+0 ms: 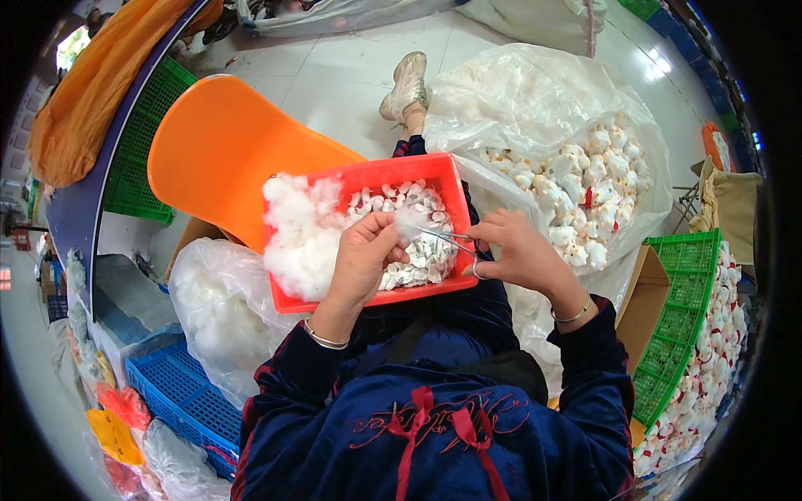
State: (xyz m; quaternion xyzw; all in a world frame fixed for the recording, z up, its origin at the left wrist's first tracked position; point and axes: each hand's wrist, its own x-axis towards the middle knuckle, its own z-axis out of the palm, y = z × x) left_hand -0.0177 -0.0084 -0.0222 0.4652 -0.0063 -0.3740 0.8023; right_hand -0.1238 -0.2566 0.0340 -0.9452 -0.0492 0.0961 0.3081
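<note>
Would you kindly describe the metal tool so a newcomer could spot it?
From the orange chair, look below right to the red tray. Over its right side, the right hand holds the tool: slim, silvery, ring-handled, unlike the white fluff.

Room lies free above the white toys, but an orange chair hems the red tray.

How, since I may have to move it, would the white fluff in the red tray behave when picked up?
The white fluff probably squashes easily, looking loose and cottony. Its airy look suggests little weight for its size. Its ragged edges suggest it may pull apart when gripped.
</note>
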